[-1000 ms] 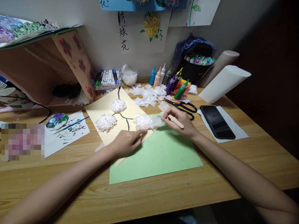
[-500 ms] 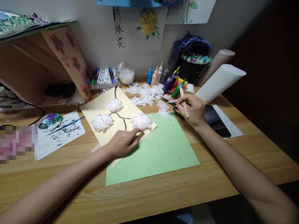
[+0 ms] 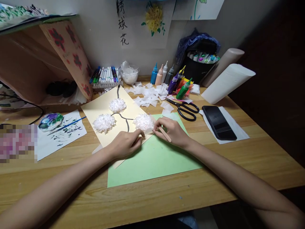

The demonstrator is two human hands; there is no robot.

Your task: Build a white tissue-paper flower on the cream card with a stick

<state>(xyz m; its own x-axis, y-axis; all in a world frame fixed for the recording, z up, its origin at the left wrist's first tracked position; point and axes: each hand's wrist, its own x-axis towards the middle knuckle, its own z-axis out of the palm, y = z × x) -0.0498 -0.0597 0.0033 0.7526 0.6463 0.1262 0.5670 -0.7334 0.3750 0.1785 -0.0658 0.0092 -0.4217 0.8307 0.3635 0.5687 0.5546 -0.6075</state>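
In my right hand (image 3: 172, 131) a flat wooden craft stick (image 3: 165, 134) is pinched, slanting down to the right. Its fingertips meet the right edge of a white ruffled paper flower (image 3: 143, 122); any small paper piece in them is hard to make out. My left hand (image 3: 126, 143) rests on the cream sheet (image 3: 95, 106) just below that flower, index finger bent and apart from the thumb, holding nothing. Two more white flowers, an upper one (image 3: 117, 105) and a left one (image 3: 104, 123), sit along dark painted stems. Under the cream sheet lies green paper (image 3: 152, 165).
Loose white tissue squares (image 3: 149, 95) are scattered behind the sheet. Black-handled scissors (image 3: 187, 111) and a phone (image 3: 219, 122) lie to the right. Paint bottles (image 3: 164, 74), markers (image 3: 107, 76) and a tissue-filled bowl (image 3: 130, 74) stand at the back. A paintbrush (image 3: 69, 125) lies at left.
My right hand has moved left and down with the craft stick, from beside the scissors to the right flower. The left index finger has bent slightly; the left hand otherwise stays put.
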